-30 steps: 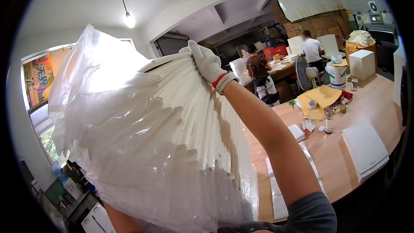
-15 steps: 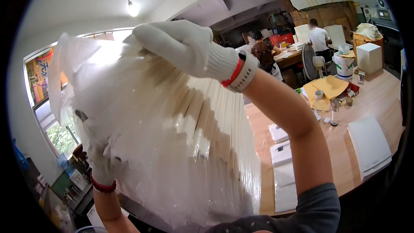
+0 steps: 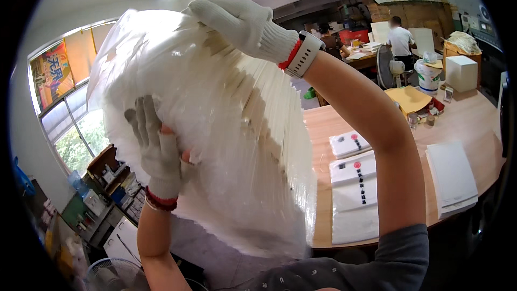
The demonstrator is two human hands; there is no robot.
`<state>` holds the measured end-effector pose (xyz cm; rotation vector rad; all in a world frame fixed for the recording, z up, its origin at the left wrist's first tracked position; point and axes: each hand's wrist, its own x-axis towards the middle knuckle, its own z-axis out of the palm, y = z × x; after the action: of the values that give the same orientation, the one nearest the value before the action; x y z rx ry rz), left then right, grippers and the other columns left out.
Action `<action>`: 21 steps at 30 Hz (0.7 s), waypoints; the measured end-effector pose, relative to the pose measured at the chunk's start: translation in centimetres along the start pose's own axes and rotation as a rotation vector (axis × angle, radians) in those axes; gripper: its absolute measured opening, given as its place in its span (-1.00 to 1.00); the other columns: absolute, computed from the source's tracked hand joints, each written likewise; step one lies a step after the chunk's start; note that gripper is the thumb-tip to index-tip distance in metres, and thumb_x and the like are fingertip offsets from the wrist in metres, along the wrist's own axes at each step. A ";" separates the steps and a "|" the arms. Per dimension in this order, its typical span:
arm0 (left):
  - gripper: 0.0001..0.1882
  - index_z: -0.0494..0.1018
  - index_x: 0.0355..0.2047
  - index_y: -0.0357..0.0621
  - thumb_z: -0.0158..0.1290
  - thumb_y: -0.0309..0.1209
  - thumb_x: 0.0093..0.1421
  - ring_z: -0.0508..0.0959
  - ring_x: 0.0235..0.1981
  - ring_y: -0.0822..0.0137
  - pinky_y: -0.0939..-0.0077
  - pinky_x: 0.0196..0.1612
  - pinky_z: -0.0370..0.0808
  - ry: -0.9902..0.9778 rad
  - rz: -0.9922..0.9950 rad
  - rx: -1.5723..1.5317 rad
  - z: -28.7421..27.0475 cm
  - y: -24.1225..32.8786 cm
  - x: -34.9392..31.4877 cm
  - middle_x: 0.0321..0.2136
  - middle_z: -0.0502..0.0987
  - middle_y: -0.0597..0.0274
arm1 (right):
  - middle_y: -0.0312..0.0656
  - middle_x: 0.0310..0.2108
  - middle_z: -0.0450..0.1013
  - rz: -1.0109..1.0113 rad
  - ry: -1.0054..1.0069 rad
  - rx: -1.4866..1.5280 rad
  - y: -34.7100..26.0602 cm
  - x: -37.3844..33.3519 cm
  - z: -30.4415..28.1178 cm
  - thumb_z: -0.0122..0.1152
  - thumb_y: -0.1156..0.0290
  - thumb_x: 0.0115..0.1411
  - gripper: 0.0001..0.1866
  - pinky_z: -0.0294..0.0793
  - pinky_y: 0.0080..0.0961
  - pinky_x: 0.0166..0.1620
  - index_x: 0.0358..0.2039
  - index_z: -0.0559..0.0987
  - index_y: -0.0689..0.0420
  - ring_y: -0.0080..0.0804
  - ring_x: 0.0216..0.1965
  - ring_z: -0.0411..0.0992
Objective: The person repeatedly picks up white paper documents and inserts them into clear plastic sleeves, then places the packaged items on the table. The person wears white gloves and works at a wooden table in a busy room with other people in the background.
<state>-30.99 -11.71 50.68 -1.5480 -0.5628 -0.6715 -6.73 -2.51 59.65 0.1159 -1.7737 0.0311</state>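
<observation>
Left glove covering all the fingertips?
No, bare fingertips show outside the white glove on the left hand, against the plastic-wrapped bundle.

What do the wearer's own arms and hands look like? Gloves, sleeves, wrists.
Left hand: whitish knit glove, greyish fingertips, dark red cuff edge; parts of two digits show bare. Right hand: white knit glove, ribbed cuff with red edge, pale perforated wristband. Forearms bare. Right sleeve short, dark grey; left sleeve not visible.
</observation>
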 end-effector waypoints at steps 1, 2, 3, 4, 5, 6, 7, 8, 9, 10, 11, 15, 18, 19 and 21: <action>-0.51 0.06 0.04 -0.24 -0.12 -0.32 0.15 0.06 0.21 -0.18 0.00 0.23 -0.02 0.002 -0.065 0.010 1.0 0.1 0.0 0.19 0.07 -0.13 | -0.22 -0.42 0.45 0.067 -0.023 -0.033 0.2 0.2 -0.1 -0.13 -0.02 0.25 -0.48 0.36 -0.61 -0.16 -0.19 0.52 0.23 -0.53 -0.32 0.38; -0.63 0.17 -0.12 -0.27 -0.08 -0.34 0.13 0.10 0.19 -0.22 -0.07 0.20 0.03 0.002 -0.126 0.016 1.9 0.6 0.0 0.17 0.10 -0.18 | -0.20 -0.41 0.46 0.139 -0.042 -0.068 0.1 0.4 -0.2 -0.14 -0.04 0.25 -0.46 0.35 -0.61 -0.15 -0.18 0.52 0.22 -0.50 -0.31 0.39; -0.74 0.27 -0.28 -0.30 -0.04 -0.36 0.11 0.14 0.16 -0.26 -0.14 0.17 0.07 0.000 -0.188 0.022 2.6 1.2 0.3 0.14 0.13 -0.23 | -0.23 -0.35 0.48 0.164 -0.058 -0.132 0.2 0.4 -0.4 -0.17 -0.11 0.21 -0.45 0.34 -0.61 -0.11 -0.16 0.53 0.10 -0.49 -0.26 0.40; -0.69 0.29 -0.25 -0.30 0.00 -0.34 0.05 0.13 0.17 -0.26 -0.13 0.16 0.07 -0.009 -0.179 -0.009 2.5 1.3 0.9 0.15 0.13 -0.23 | -0.26 -0.30 0.50 0.179 -0.062 -0.184 0.1 0.6 -0.6 -0.21 -0.18 0.18 -0.44 0.32 -0.61 -0.07 -0.13 0.53 -0.02 -0.47 -0.20 0.41; -0.64 0.30 -0.23 -0.29 0.04 -0.33 0.00 0.12 0.18 -0.25 -0.13 0.16 0.08 -0.022 -0.174 -0.041 2.3 1.5 1.4 0.16 0.12 -0.22 | -0.29 -0.24 0.51 0.195 -0.067 -0.238 0.1 0.8 -0.8 -0.24 -0.25 0.15 -0.42 0.30 -0.60 -0.04 -0.10 0.54 -0.14 -0.45 -0.15 0.42; -0.61 0.31 -0.21 -0.29 0.05 -0.32 0.00 0.11 0.18 -0.25 -0.12 0.16 0.07 -0.057 -0.153 -0.045 2.0 1.4 1.6 0.16 0.12 -0.22 | -0.29 -0.23 0.51 0.153 -0.096 -0.211 0.3 1.0 -0.8 -0.26 -0.28 0.14 -0.39 0.25 -0.58 0.00 -0.10 0.54 -0.14 -0.45 -0.14 0.42; -0.59 0.31 -0.19 -0.28 0.06 -0.30 0.00 0.11 0.18 -0.25 -0.12 0.16 0.07 -0.094 -0.132 -0.044 1.8 1.3 1.7 0.16 0.12 -0.21 | -0.26 -0.26 0.50 0.123 -0.086 -0.194 -0.1 0.9 -0.5 -0.20 -0.17 0.16 -0.46 0.28 -0.57 -0.03 -0.15 0.54 -0.05 -0.43 -0.16 0.41; -0.50 0.29 -0.07 -0.28 0.07 -0.29 0.01 0.09 0.19 -0.25 -0.10 0.18 0.04 -0.071 -0.106 -0.045 1.9 1.0 1.4 0.16 0.11 -0.21 | -0.23 -0.30 0.49 0.094 -0.076 -0.178 -0.6 0.7 -0.3 -0.14 -0.07 0.19 -0.52 0.31 -0.56 -0.06 -0.20 0.54 0.05 -0.41 -0.18 0.41; -0.47 0.26 -0.02 -0.28 0.05 -0.29 0.02 0.08 0.19 -0.26 -0.12 0.18 0.03 -0.066 -0.116 -0.048 2.0 1.0 0.6 0.17 0.11 -0.21 | -0.19 -0.34 0.48 0.066 -0.066 -0.163 -1.1 0.5 -0.1 -0.08 0.03 0.21 -0.58 0.34 -0.55 -0.09 -0.26 0.54 0.14 -0.39 -0.19 0.41; -0.43 0.23 0.03 -0.28 0.04 -0.28 0.03 0.07 0.19 -0.27 -0.14 0.18 0.01 -0.061 -0.124 -0.051 2.1 1.0 -0.3 0.17 0.10 -0.21 | -0.20 -0.26 0.46 -0.192 -0.120 -0.423 -1.2 0.4 0.4 -0.04 0.08 0.18 -0.62 0.32 -0.53 -0.06 -0.24 0.53 0.11 -0.39 -0.14 0.38; -0.40 0.20 0.08 -0.27 0.03 -0.27 0.04 0.07 0.19 -0.28 -0.15 0.18 0.00 -0.037 -0.128 -0.073 2.6 1.5 -0.8 0.17 0.09 -0.21 | -0.20 -0.19 0.44 -0.448 -0.178 -0.707 -1.5 0.3 0.2 -0.01 0.13 0.15 -0.66 0.31 -0.51 -0.02 -0.22 0.52 0.08 -0.38 -0.08 0.36; -0.36 0.11 0.16 -0.19 -0.04 -0.22 0.09 -0.01 0.21 -0.32 -0.34 0.16 -0.14 -0.189 -0.172 -0.129 1.3 6.9 -5.9 0.20 0.02 -0.24 | -0.22 -0.05 0.36 -0.417 -0.282 -0.656 -4.5 -5.0 1.6 0.04 0.25 0.04 -0.71 0.25 -0.41 0.08 -0.20 0.48 -0.01 -0.38 0.03 0.29; -0.28 0.06 0.21 -0.11 -0.05 -0.12 0.07 -0.09 0.22 -0.38 -0.48 0.12 -0.25 -0.071 -0.220 -0.346 5.2 15.2 -11.5 0.20 -0.05 -0.32 | -0.22 -0.10 0.39 -0.285 -0.645 -0.503 -8.3 -10.1 0.8 0.01 0.20 0.08 -0.71 0.28 -0.41 0.03 -0.22 0.49 0.02 -0.37 -0.05 0.33; -0.31 0.14 0.14 -0.15 -0.04 -0.08 0.04 -0.12 0.21 -0.41 -0.51 0.10 -0.25 -0.301 -0.221 -0.366 3.4 16.0 -18.9 0.19 -0.05 -0.36 | -0.22 -0.11 0.40 -0.257 -0.696 -0.256 -6.5 -13.6 4.0 0.00 0.19 0.09 -0.71 0.29 -0.41 0.02 -0.22 0.50 0.02 -0.36 -0.08 0.34; -0.43 0.29 -0.05 -0.19 -0.03 -0.07 0.00 -0.04 0.17 -0.41 -0.51 0.09 -0.18 -0.619 -0.394 -0.401 0.6 22.3 -25.1 0.13 0.04 -0.37 | -0.22 -0.14 0.42 -0.078 -0.968 0.040 -6.7 -20.6 6.4 -0.02 0.15 0.12 -0.70 0.31 -0.41 -0.01 -0.23 0.51 0.04 -0.35 -0.13 0.37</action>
<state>-33.04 -12.10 17.19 -2.0600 -1.2816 -0.6143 -8.16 -8.44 37.91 0.2576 -2.7328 -0.0568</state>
